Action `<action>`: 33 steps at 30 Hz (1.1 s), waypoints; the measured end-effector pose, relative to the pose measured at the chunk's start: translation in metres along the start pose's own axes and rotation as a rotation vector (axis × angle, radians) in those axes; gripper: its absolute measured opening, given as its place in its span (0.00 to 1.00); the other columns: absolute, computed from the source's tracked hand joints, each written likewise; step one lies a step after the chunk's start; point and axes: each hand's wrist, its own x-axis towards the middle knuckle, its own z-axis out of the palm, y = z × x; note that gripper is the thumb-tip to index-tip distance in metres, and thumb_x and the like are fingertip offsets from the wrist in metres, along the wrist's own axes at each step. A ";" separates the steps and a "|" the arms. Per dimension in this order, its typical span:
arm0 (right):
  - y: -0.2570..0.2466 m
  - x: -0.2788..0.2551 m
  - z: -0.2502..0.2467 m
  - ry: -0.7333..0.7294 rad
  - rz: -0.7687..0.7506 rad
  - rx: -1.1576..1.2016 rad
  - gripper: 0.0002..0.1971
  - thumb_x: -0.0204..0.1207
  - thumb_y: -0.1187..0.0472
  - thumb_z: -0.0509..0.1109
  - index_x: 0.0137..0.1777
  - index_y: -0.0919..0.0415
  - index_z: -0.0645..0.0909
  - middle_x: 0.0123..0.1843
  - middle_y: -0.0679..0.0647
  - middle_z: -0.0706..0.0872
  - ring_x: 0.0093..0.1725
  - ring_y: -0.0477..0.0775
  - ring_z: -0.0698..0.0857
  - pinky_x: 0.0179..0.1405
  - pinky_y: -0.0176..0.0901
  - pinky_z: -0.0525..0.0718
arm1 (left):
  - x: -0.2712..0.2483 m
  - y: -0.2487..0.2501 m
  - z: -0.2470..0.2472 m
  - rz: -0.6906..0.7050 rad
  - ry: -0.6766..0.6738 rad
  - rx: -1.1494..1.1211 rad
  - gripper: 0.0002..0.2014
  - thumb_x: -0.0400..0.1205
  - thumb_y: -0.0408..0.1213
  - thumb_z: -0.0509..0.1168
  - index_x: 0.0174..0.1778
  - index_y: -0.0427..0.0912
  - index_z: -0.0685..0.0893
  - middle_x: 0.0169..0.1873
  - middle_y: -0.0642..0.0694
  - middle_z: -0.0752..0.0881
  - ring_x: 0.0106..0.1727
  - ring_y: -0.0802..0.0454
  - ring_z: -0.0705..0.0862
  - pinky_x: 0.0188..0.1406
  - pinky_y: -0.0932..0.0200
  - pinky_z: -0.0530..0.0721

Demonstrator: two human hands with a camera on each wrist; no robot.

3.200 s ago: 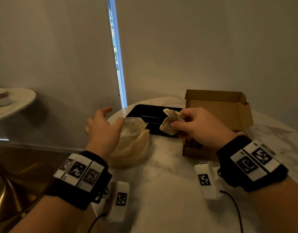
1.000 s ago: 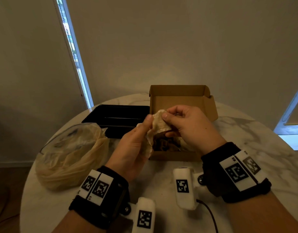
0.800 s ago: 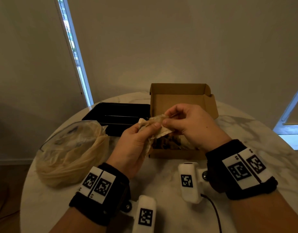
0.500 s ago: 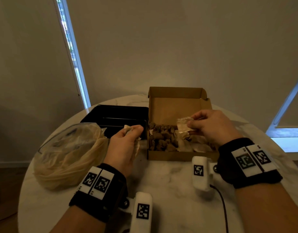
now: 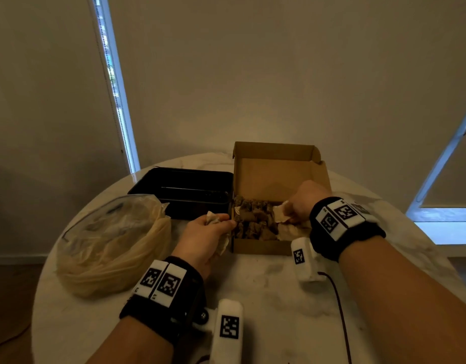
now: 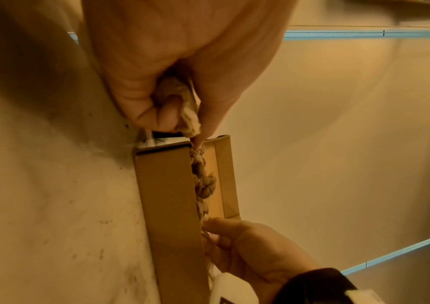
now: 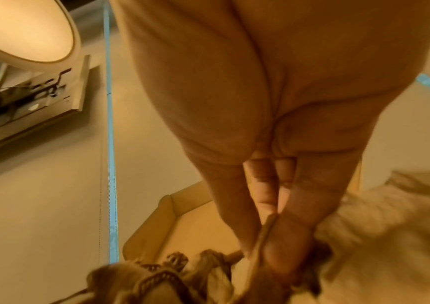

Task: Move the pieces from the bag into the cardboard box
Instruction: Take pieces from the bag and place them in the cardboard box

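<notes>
An open cardboard box (image 5: 276, 174) stands at the table's far middle, holding several brown and pale crumpled pieces (image 5: 255, 223). A clear bag (image 5: 108, 243) with pale pieces lies at the left. My left hand (image 5: 221, 222) grips a pale crumpled piece (image 6: 186, 111) at the box's left front corner (image 6: 167, 197). My right hand (image 5: 292, 211) is down inside the box on its right side, its fingers pinching another pale piece (image 5: 280, 214), seen blurred in the right wrist view (image 7: 263, 244).
A black tray (image 5: 184, 190) sits between the bag and the box, against the box's left wall. The round marble table (image 5: 266, 290) has bare surface in front of the box. A dark cable (image 5: 339, 306) runs along the near right.
Both hands held one pale piece together above the box, then drew apart with a part each. The right hand has sunk into the box; the left has dropped to its left corner.
</notes>
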 end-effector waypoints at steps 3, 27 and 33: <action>0.001 -0.009 -0.006 0.128 -0.036 -0.021 0.09 0.79 0.59 0.78 0.50 0.66 0.87 0.50 0.60 0.90 0.47 0.59 0.86 0.43 0.47 0.83 | 0.000 0.000 0.000 0.004 0.006 -0.004 0.11 0.82 0.29 0.73 0.59 0.38 0.87 0.48 0.40 0.89 0.40 0.52 0.85 0.30 0.63 0.81; -0.024 -0.085 0.029 0.001 -0.466 0.425 0.04 0.83 0.53 0.72 0.49 0.51 0.85 0.44 0.50 0.89 0.44 0.51 0.88 0.40 0.45 0.87 | -0.023 0.025 0.014 0.104 -0.207 -0.444 0.18 0.91 0.36 0.54 0.67 0.32 0.84 0.63 0.35 0.89 0.62 0.42 0.88 0.61 0.52 0.87; -0.013 -0.084 0.031 -0.138 -0.384 0.825 0.12 0.81 0.53 0.75 0.59 0.58 0.83 0.54 0.57 0.91 0.51 0.52 0.92 0.44 0.45 0.94 | -0.020 0.019 0.010 0.233 -0.211 -0.262 0.11 0.87 0.31 0.66 0.63 0.36 0.88 0.55 0.40 0.93 0.56 0.48 0.92 0.48 0.62 0.90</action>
